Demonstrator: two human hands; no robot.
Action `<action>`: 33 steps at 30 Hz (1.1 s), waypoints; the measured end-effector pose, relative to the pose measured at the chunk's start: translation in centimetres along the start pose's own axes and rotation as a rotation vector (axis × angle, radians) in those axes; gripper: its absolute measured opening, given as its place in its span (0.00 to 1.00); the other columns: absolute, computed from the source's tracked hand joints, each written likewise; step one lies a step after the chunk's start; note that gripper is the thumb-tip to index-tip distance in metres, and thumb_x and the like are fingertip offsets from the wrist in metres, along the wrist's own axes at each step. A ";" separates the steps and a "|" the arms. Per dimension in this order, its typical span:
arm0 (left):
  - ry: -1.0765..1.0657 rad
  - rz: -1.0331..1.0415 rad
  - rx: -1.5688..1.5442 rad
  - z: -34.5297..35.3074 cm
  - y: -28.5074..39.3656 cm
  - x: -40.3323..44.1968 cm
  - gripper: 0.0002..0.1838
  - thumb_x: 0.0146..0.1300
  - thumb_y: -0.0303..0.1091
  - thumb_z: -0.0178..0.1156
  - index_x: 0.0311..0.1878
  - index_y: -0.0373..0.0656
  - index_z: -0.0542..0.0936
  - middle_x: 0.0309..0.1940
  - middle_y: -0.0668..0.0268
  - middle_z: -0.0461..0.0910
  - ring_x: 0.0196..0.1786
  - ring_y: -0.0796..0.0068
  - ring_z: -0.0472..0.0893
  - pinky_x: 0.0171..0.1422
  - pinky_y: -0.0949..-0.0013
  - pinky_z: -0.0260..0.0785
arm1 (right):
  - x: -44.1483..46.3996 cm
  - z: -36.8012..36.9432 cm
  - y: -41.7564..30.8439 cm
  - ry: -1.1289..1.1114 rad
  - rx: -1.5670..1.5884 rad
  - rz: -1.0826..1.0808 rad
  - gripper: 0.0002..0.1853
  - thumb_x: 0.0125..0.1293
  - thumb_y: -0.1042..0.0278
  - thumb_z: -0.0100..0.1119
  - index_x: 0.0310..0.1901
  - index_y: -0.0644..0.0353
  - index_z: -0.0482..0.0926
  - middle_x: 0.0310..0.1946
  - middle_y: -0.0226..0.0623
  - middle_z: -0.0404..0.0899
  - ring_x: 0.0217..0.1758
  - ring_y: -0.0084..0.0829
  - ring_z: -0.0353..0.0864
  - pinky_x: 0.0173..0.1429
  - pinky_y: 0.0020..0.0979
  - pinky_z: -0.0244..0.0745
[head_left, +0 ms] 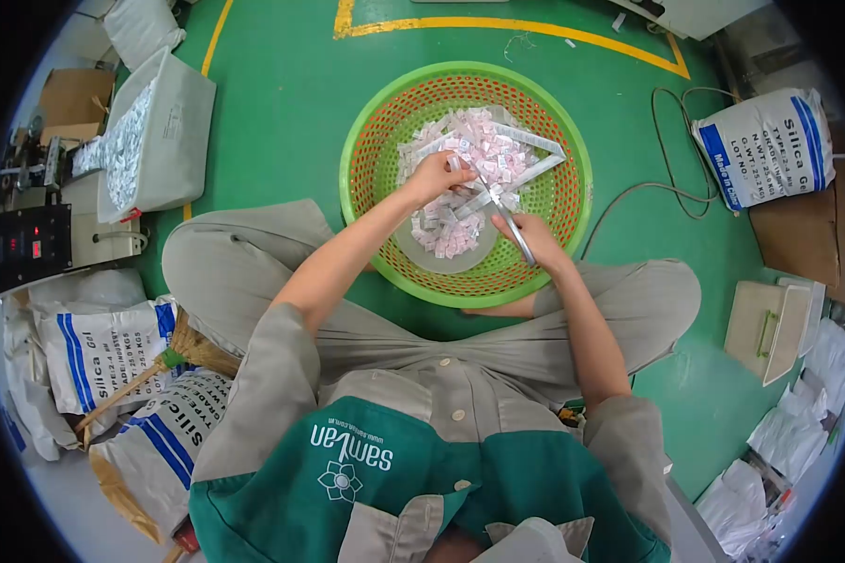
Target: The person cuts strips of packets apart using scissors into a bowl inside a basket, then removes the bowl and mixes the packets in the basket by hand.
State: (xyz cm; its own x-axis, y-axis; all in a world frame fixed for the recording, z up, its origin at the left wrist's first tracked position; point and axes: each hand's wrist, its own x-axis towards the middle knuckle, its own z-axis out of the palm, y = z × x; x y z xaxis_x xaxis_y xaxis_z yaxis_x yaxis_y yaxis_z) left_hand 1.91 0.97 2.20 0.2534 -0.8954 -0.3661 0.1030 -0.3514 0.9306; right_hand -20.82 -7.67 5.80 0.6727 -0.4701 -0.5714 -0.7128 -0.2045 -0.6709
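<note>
A green plastic basket (580, 220) with a perforated wall stands on the floor between the crossed legs. Many small pink-and-white sachets (455, 239) lie heaped in it. Over the basket, my left hand (430, 180) pinches a strip of sachets, seemingly near its end. My right hand (537, 240) grips a pair of scissors (514, 233), blades pointing up and left toward the left fingers. A long folded white strip (533, 139) lies over the heap at the right; whether it joins the held piece I cannot tell.
A grey bin (180, 127) of silvery packets stands at the left. Silica gel sacks lie at the lower left (113, 342) and upper right (765, 150). A broom (197, 347) rests on the left sacks. A cable (643, 188) curves across the floor at right.
</note>
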 end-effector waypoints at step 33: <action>0.033 -0.199 -0.241 -0.2 -0.8 0.7 0.12 0.68 0.33 0.54 0.44 0.32 0.77 0.38 0.62 0.82 0.34 0.77 0.81 0.43 0.75 0.76 | 0.0 0.1 -0.3 0.156 -0.124 -0.011 0.40 0.57 0.29 0.50 0.37 0.70 0.79 0.36 0.57 0.79 0.41 0.53 0.79 0.47 0.44 0.72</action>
State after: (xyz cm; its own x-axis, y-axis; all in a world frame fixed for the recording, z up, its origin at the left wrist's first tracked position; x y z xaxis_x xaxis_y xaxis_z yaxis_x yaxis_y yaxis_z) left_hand 2.22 0.71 1.19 0.2361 -0.8048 -0.5446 0.3778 -0.4404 0.8145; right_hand -20.60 -7.55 5.95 0.6486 -0.5929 -0.4773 -0.7308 -0.3101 -0.6080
